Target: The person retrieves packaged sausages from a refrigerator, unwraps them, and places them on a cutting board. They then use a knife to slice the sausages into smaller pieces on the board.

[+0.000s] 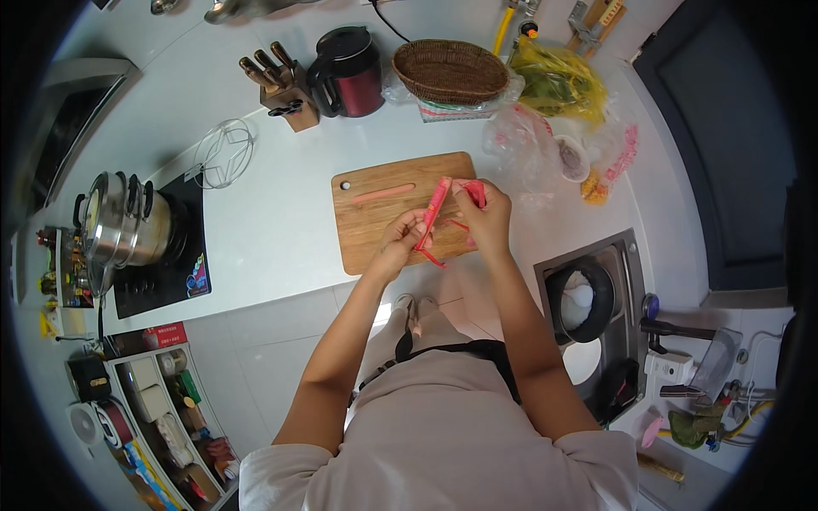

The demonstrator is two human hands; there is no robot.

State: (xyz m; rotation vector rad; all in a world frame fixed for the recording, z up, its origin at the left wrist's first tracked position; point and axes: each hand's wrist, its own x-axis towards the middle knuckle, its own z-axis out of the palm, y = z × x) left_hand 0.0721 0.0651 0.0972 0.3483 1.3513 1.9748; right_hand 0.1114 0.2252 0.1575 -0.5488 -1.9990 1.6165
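My left hand [404,238] grips the lower end of a sausage in a red plastic casing [436,207], held slanting over the right half of a wooden cutting board [370,243]. At its top end, the fingers of my right hand [484,207] pinch the wrapper, with a crumpled red piece of film [474,190] between them. A peeled pink sausage stick [384,193] lies on the upper left of the board, near its hole. Strips of red casing hang beneath my left hand and show beside my right hand.
A knife block [291,99], an electric kettle [351,76], a wicker basket [450,71] and plastic bags [521,144] line the counter's back. Left, a steamer pot [124,220] stands on the cooktop [192,255]. Right, the sink [623,268] holds a black pan [604,306]. A wire rack [225,153] leans behind.
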